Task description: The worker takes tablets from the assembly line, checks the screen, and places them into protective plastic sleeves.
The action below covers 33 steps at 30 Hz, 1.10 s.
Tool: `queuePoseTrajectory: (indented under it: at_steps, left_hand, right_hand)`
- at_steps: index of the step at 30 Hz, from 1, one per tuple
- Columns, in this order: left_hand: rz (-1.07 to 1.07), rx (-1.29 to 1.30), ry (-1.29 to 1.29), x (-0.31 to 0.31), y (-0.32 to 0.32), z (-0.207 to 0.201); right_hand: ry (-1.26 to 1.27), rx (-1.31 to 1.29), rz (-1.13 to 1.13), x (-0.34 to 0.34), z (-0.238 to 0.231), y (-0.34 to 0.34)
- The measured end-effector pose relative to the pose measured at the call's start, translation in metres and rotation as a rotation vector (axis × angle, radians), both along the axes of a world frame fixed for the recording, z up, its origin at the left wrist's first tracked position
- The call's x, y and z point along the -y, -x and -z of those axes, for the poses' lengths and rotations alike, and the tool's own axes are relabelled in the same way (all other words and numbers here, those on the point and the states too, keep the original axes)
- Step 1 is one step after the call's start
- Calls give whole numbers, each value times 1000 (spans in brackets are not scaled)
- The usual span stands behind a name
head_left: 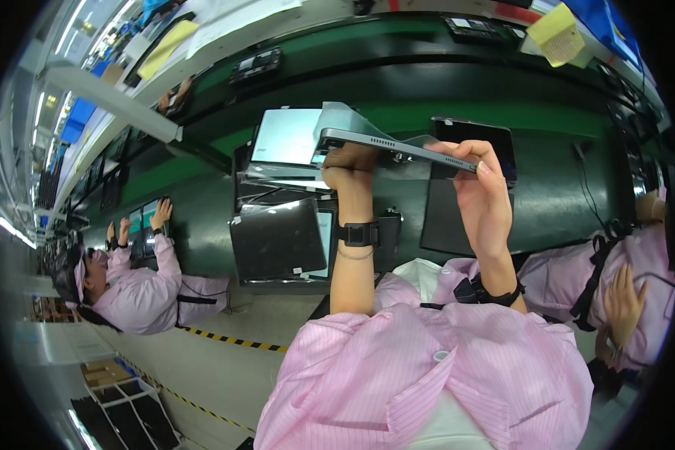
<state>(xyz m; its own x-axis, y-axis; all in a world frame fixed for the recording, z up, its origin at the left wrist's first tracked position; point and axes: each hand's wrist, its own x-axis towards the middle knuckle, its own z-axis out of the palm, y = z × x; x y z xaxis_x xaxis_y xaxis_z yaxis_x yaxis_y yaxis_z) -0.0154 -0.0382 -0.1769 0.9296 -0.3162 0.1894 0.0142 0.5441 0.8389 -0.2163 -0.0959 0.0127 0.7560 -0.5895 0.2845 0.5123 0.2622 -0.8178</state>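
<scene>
A slim grey tablet is held up edge-on above the bench, its rim with speaker holes toward me. My right hand is closed on its right end, thumb and fingers pinching the edge. Clear film stands up at the tablet's left end and runs along its far side. My left hand is at the tablet's left end, partly behind it; its fingers are blurred, so their grip cannot be made out. Below it lie a pale panel and a dark film-wrapped tablet on a stack.
Another dark tablet lies beyond my right hand, above a dark mat. A metal post crosses at the left. Co-workers sit on both sides, one at the left with hands on a device. A yellow paper hangs at the back.
</scene>
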Motion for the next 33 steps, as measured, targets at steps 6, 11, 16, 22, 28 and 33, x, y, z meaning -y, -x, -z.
queuePoseTrajectory:
  at_steps: [6, 11, 16, 22, 28, 33]
  left_hand:
    - [-105, -994, 287, 53, 19, -13]
    - [-133, -1039, 192, 91, 36, 4]
    - [-202, -1073, 7, 108, 56, -11]
    - [265, -578, -323, 77, 76, -61]
    - [413, -212, -503, 57, 89, -117]
    - [511, -39, -704, 58, 78, -94]
  right_hand:
    - [-50, -37, 159, 28, 16, 23]
    - [-272, -35, 353, 57, 33, 45]
    - [-309, -24, 408, 73, 44, 60]
    - [-396, -183, 518, 103, 35, 101]
    - [-483, -248, 706, 125, 50, 135]
    - [-455, -500, 585, 121, 76, 168]
